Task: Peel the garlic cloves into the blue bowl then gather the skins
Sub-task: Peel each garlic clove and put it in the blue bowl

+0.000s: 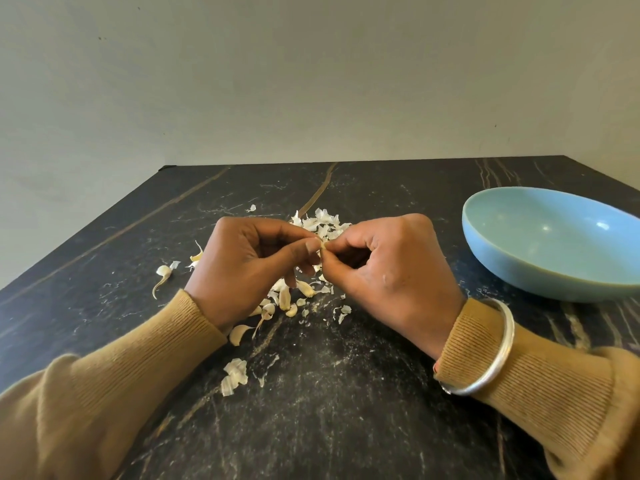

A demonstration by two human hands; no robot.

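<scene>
My left hand (249, 268) and my right hand (391, 268) meet above the middle of the table, and both pinch one small garlic clove (323, 246) between fingertips; most of the clove is hidden. Below the hands lie several unpeeled cloves (285, 297). A heap of white skins (323, 223) sits just behind the hands. More skins and cloves lie scattered at the left (162, 273) and near my left sleeve (235, 375). The blue bowl (540, 282) stands at the right; the part of its inside that shows holds nothing.
The black marbled table (346, 410) ends at a pale wall behind. Its left edge runs diagonally. The bowl is cut off by the frame's right edge. A silver bangle (491, 362) sits over my right sleeve.
</scene>
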